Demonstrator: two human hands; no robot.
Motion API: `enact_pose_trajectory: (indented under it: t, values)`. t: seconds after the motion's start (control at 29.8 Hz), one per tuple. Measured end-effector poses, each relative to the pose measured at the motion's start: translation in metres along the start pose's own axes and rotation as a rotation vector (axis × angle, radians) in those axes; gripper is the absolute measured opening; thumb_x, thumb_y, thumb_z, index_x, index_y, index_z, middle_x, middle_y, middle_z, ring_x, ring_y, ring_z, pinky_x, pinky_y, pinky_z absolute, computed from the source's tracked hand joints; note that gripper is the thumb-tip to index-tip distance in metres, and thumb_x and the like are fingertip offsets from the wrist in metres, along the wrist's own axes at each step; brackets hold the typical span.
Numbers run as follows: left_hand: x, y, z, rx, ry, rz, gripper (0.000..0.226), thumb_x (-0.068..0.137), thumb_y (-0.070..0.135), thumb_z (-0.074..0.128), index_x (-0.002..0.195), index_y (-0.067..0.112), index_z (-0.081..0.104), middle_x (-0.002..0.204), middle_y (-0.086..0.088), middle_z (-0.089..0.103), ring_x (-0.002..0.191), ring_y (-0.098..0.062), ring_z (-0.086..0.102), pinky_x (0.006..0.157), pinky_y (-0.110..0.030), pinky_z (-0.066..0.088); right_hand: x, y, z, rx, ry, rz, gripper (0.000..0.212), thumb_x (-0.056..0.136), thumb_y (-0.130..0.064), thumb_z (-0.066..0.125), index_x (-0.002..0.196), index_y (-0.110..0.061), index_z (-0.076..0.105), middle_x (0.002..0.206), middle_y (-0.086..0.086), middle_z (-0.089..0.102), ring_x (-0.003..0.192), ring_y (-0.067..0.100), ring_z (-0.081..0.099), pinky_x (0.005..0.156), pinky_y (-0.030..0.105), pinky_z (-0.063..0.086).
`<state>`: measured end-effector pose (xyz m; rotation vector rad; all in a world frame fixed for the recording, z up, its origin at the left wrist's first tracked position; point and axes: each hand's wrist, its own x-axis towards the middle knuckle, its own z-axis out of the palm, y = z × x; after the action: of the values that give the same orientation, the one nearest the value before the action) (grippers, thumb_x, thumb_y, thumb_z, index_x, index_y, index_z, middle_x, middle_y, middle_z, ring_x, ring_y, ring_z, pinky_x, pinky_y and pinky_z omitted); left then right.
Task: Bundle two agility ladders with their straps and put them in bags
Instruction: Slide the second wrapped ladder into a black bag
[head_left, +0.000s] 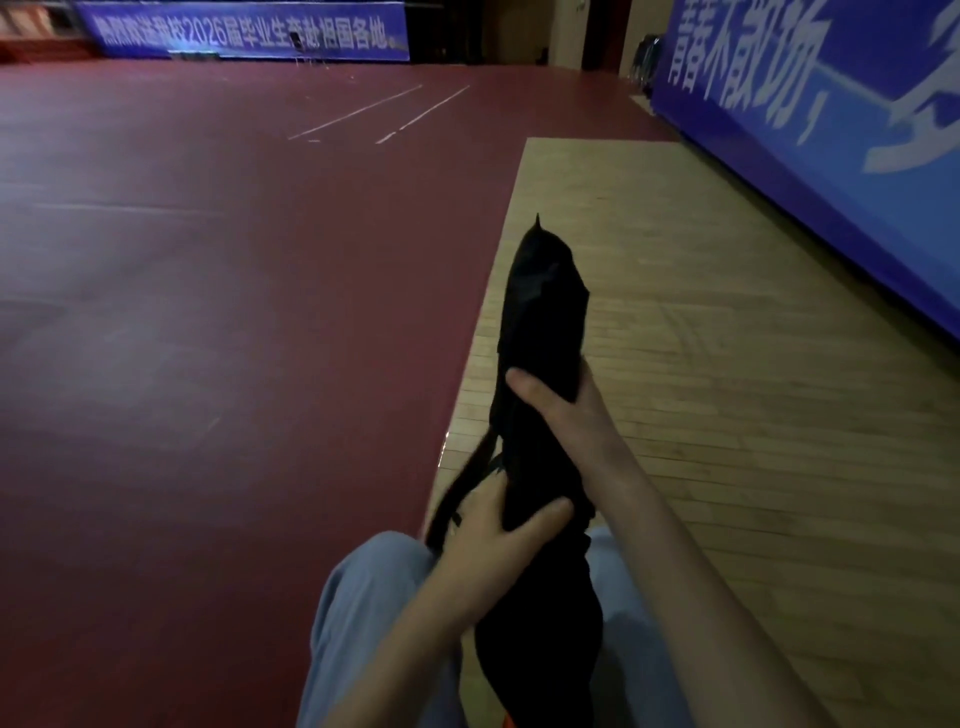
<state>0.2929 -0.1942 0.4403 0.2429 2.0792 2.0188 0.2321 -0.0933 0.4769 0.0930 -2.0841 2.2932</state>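
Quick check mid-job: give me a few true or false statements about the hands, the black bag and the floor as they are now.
1. Both hands grip the black bag. True: the left hand holds it low, the right hand higher up.
2. The bag lies flat on the red floor. False: it is held up over the lap.
3. A black strap hangs by the left hand. True.
4. The wooden floor strip is on the person's left. False: it is on the right; the red floor is on the left.
5. The right hand is empty. False: it clasps the bag.
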Motion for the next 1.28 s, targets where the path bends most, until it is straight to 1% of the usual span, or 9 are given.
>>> enact_pose_trajectory:
  t: [0.2, 0.37, 0.54, 0.64, 0.77, 0.97, 1.08, 1.18, 1.28]
  values:
    - [0.048, 0.046, -0.031, -0.182, 0.189, -0.034, 0.055, 0.073, 0.03, 0.071, 0.123, 0.017, 0.052, 0.106, 0.001, 0.064, 0.092, -0.008, 0.065, 0.074, -0.02, 0.052, -0.026, 0.031, 0.006, -0.017, -0.171, 0.019, 0.035, 0.086, -0.024, 0.062, 0.113, -0.04, 0.047, 0.101, -0.015, 0.065, 0.09, -0.001, 0.066, 0.074, 0.017, 0.052]
    - [0.063, 0.052, -0.028, -0.201, 0.329, -0.106, 0.014, 0.078, 0.011, 0.069, 0.091, 0.005, 0.064, 0.081, -0.01, 0.065, 0.077, -0.025, 0.064, 0.07, -0.034, 0.053, -0.028, 0.021, -0.004, 0.044, -0.353, 0.071, 0.028, 0.091, -0.028, 0.05, 0.116, -0.039, 0.049, 0.113, -0.013, 0.062, 0.104, -0.002, 0.061, 0.084, 0.017, 0.05]
    - [0.069, 0.066, -0.026, -0.19, 0.339, -0.044, 0.002, 0.081, 0.007, 0.063, 0.082, 0.008, 0.061, 0.072, -0.006, 0.063, 0.058, -0.015, 0.063, 0.051, -0.025, 0.051, -0.036, 0.048, -0.022, 0.274, -0.172, 0.114, 0.03, 0.088, -0.037, 0.048, 0.117, -0.033, 0.053, 0.111, -0.004, 0.068, 0.104, 0.01, 0.064, 0.085, 0.023, 0.052]
    - [0.073, 0.09, -0.036, -0.253, 0.469, 0.037, 0.007, 0.081, 0.005, 0.063, 0.077, 0.01, 0.06, 0.07, -0.006, 0.062, 0.058, -0.016, 0.062, 0.052, -0.025, 0.053, -0.031, 0.07, -0.034, 0.139, -0.092, 0.321, 0.027, 0.095, -0.042, 0.034, 0.107, -0.032, 0.056, 0.115, -0.002, 0.063, 0.099, 0.007, 0.061, 0.086, 0.023, 0.046]
    - [0.081, 0.123, -0.05, -0.241, 0.522, 0.245, 0.011, 0.081, 0.001, 0.061, 0.079, 0.011, 0.061, 0.073, -0.002, 0.063, 0.059, -0.011, 0.064, 0.057, -0.025, 0.055, -0.021, 0.087, -0.03, -0.051, -0.101, 0.611, 0.067, 0.08, -0.071, 0.042, 0.122, -0.02, 0.052, 0.124, -0.001, 0.055, 0.109, 0.021, 0.056, 0.097, 0.04, 0.044]
    - [0.08, 0.157, -0.051, -0.21, 0.515, 0.319, 0.016, 0.081, 0.0, 0.062, 0.075, 0.015, 0.058, 0.073, -0.002, 0.063, 0.061, -0.012, 0.063, 0.063, -0.029, 0.055, -0.01, 0.081, -0.029, -0.155, -0.093, 0.477, 0.028, 0.096, -0.015, 0.048, 0.111, 0.006, 0.059, 0.113, 0.034, 0.057, 0.09, 0.034, 0.059, 0.065, 0.025, 0.045]
    - [0.08, 0.164, -0.057, -0.253, 0.529, 0.278, 0.011, 0.081, 0.003, 0.062, 0.075, 0.011, 0.059, 0.073, -0.005, 0.062, 0.06, -0.016, 0.062, 0.059, -0.029, 0.055, -0.014, 0.08, -0.025, -0.247, -0.152, 0.338, 0.014, 0.093, -0.006, 0.051, 0.091, -0.001, 0.065, 0.081, 0.014, 0.061, 0.07, 0.014, 0.059, 0.059, 0.018, 0.044]
    - [0.08, 0.166, -0.066, -0.291, 0.541, 0.244, 0.003, 0.081, 0.006, 0.061, 0.08, 0.007, 0.06, 0.071, -0.006, 0.061, 0.055, -0.016, 0.062, 0.053, -0.026, 0.052, -0.021, 0.113, -0.03, -0.363, -0.134, 0.357, 0.03, 0.09, 0.002, 0.05, 0.067, -0.015, 0.06, 0.054, -0.011, 0.06, 0.049, -0.005, 0.055, 0.051, 0.01, 0.042]
    - [0.081, 0.171, -0.078, -0.316, 0.558, 0.241, 0.013, 0.082, 0.008, 0.061, 0.092, 0.001, 0.06, 0.073, -0.007, 0.061, 0.053, -0.014, 0.063, 0.05, -0.023, 0.05, -0.039, 0.17, -0.049, -0.525, -0.165, 0.62, 0.011, 0.077, -0.017, 0.064, 0.068, -0.02, 0.06, 0.074, 0.001, 0.064, 0.065, 0.004, 0.057, 0.07, 0.024, 0.054]
